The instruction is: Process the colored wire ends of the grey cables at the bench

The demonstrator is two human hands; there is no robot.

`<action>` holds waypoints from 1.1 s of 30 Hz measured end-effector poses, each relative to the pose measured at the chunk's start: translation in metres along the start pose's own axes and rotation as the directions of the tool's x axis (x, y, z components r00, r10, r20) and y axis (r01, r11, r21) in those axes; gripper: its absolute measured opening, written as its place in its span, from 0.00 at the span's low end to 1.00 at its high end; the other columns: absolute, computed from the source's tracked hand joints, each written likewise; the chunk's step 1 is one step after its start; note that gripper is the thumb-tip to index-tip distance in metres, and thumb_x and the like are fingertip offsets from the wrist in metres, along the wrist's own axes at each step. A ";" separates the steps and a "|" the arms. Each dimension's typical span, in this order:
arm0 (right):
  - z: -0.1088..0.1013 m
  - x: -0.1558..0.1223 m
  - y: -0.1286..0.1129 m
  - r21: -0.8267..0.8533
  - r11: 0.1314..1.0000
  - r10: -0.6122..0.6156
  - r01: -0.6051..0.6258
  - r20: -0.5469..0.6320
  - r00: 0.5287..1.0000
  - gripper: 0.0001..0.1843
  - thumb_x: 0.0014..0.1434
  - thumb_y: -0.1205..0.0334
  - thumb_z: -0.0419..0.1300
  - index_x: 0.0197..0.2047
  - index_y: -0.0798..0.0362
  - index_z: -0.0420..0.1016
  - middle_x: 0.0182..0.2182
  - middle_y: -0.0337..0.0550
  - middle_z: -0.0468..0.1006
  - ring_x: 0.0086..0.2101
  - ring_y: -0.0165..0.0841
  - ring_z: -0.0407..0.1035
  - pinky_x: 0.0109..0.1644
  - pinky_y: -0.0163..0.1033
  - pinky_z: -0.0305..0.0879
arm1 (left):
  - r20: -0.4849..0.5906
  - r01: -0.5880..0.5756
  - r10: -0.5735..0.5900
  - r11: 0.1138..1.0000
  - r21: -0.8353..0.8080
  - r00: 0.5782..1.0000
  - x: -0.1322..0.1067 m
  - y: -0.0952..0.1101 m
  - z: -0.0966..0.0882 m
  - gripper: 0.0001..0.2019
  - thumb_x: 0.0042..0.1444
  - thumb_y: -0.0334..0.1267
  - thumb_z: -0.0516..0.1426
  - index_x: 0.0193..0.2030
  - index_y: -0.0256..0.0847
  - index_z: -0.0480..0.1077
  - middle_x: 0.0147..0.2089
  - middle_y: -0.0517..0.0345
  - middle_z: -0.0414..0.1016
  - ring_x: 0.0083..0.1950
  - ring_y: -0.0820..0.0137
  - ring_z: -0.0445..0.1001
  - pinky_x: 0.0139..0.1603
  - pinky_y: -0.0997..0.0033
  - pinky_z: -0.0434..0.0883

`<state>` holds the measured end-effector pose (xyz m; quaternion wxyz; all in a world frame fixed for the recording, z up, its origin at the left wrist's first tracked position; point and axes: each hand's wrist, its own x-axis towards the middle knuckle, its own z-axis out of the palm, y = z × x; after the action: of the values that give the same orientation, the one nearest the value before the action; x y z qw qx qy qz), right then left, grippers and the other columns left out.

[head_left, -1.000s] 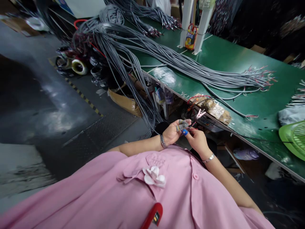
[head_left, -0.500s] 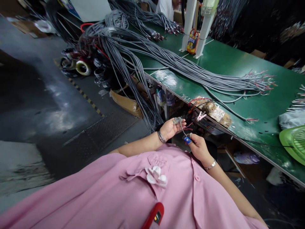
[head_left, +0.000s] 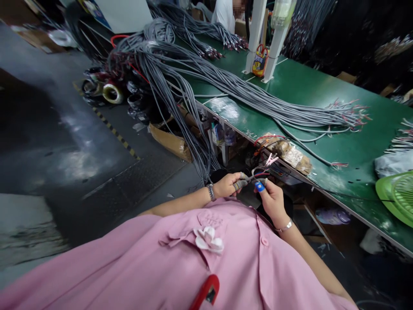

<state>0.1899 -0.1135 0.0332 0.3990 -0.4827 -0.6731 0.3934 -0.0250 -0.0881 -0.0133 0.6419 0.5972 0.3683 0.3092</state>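
My left hand [head_left: 228, 185], with grey coverings on its fingertips, pinches the grey cable [head_left: 248, 179] near its end. Red and dark wires fan out from that cable end. Close by on the right, my right hand [head_left: 271, 199] pinches part of the same cable end between thumb and finger; blue tape wraps the thumb. Just beyond the fingers, a pink clothespin [head_left: 271, 159] is at the table edge. A long bundle of grey cables [head_left: 238, 86] lies across the green table [head_left: 332, 86], its stripped ends pointing right.
A taped brown block [head_left: 292, 155] sits on the table edge. At the right stands a green basket [head_left: 395, 196]. White posts [head_left: 272, 54] rise from the table, with a yellow packet [head_left: 260, 62] beside them. An open cardboard box [head_left: 171, 142] is on the floor. Another person's white sleeve [head_left: 223, 16] shows behind.
My left hand has turned over from palm-up with spread fingers to a pinch on the cable. Both hands have come closer together, and the wire ends now stick out between them.
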 end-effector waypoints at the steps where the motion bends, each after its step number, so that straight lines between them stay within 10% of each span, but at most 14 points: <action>1: -0.001 -0.001 -0.004 -0.111 0.992 -0.063 0.065 0.021 0.998 0.11 0.65 0.60 0.53 0.34 0.53 0.73 0.25 0.40 0.72 0.25 0.30 0.60 0.30 0.35 0.55 | -0.027 0.003 -0.002 0.999 0.046 1.000 0.001 0.007 0.002 0.22 0.61 0.54 0.55 0.49 0.36 0.70 0.25 0.63 0.69 0.19 0.79 0.67 0.20 0.80 0.64; 6: -0.001 -0.007 -0.022 -0.543 0.752 -0.282 0.373 0.247 0.927 0.05 0.55 0.71 0.54 0.29 0.53 0.68 0.26 0.41 0.68 0.27 0.32 0.59 0.31 0.37 0.52 | -0.141 -0.128 0.144 0.985 0.113 0.979 0.009 0.036 0.020 0.17 0.63 0.49 0.54 0.46 0.36 0.72 0.31 0.58 0.73 0.29 0.76 0.70 0.30 0.77 0.69; 12: -0.003 -0.011 -0.024 -0.465 0.755 -0.309 0.462 0.369 0.876 0.06 0.56 0.70 0.56 0.30 0.53 0.70 0.26 0.41 0.70 0.26 0.31 0.62 0.31 0.37 0.55 | -0.293 -0.185 0.118 0.960 -0.212 0.949 0.013 0.042 0.020 0.16 0.57 0.47 0.61 0.44 0.36 0.71 0.24 0.65 0.66 0.21 0.82 0.58 0.21 0.82 0.56; 21: 0.005 0.007 -0.043 0.100 0.967 -0.228 0.234 -0.067 0.971 0.14 0.65 0.62 0.58 0.52 0.48 0.75 0.38 0.43 0.80 0.35 0.34 0.74 0.40 0.39 0.70 | 0.056 0.042 0.004 0.615 -0.787 0.998 -0.010 0.036 0.001 0.13 0.58 0.45 0.59 0.34 0.34 0.71 0.16 0.70 0.54 0.12 0.84 0.45 0.15 0.81 0.48; 29: 0.029 0.013 -0.049 -0.070 0.930 -0.358 0.361 0.053 0.932 0.19 0.63 0.67 0.56 0.57 0.50 0.70 0.47 0.49 0.78 0.45 0.37 0.73 0.49 0.42 0.70 | 0.075 0.068 -0.022 0.712 -0.699 0.997 -0.017 0.027 0.006 0.17 0.48 0.47 0.67 0.36 0.36 0.70 0.15 0.68 0.61 0.11 0.82 0.52 0.12 0.82 0.50; 33: 0.011 0.007 -0.044 -0.266 0.859 -0.413 0.438 0.146 0.899 0.08 0.61 0.67 0.56 0.41 0.53 0.75 0.37 0.49 0.75 0.35 0.35 0.70 0.38 0.39 0.67 | 0.087 0.122 -0.088 0.807 -0.578 0.992 -0.019 0.026 -0.001 0.20 0.43 0.49 0.69 0.31 0.33 0.72 0.15 0.63 0.65 0.12 0.83 0.54 0.12 0.82 0.47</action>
<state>0.1635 -0.1179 0.0701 0.3715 -0.3586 -0.8299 0.2114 -0.0345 -0.1007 0.0146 0.8200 0.3594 0.2703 0.3541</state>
